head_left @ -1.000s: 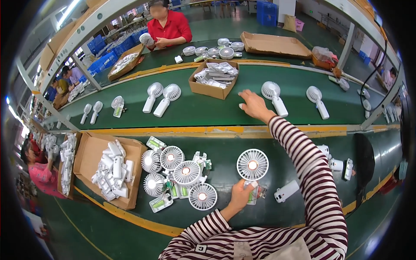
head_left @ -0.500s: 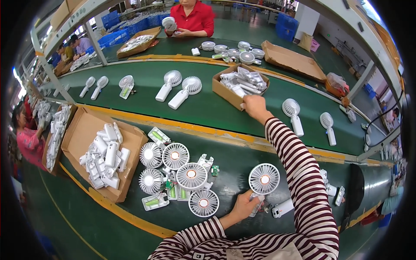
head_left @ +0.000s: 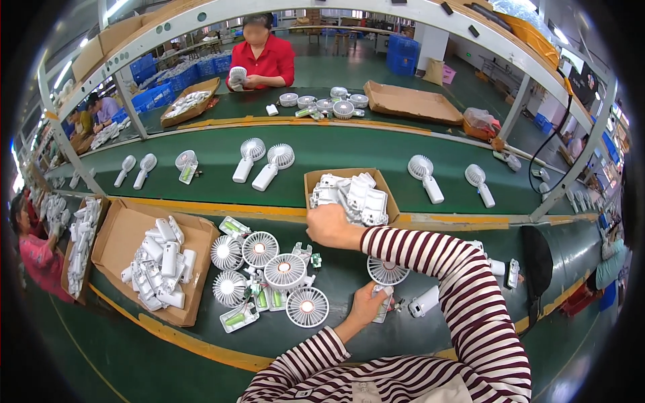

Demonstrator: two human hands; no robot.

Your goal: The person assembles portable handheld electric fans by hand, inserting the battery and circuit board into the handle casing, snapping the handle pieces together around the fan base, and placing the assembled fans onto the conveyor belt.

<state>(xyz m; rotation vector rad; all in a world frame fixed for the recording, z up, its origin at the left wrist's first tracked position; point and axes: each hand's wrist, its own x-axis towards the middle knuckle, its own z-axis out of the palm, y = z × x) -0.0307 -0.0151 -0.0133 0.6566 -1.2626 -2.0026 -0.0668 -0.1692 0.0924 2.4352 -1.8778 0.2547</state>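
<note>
My left hand (head_left: 366,305) grips the handle end of a white handheld fan (head_left: 388,270), whose round head is partly covered by my right sleeve. My right hand (head_left: 334,226) is closed at the near left side of a small cardboard box (head_left: 392,191), its fingertips hidden. The box holds white plastic handle shells (head_left: 363,201) and sits at the near edge of the green conveyor. Beside the left hand lies a white handle piece (head_left: 423,302). To its left is a cluster of fan heads (head_left: 284,271), some with green batteries (head_left: 235,318) in open handles.
A large cardboard tray (head_left: 114,235) of white shells stands at the left of the bench. Several fans (head_left: 280,156) lie along the conveyor (head_left: 222,191). A person in red (head_left: 265,64) holds a fan across it. A metal frame (head_left: 537,101) arches overhead.
The box of shells has come nearer across the conveyor to the bench edge, with my right hand moving from its right front corner to its left side. My left hand still holds the fan.
</note>
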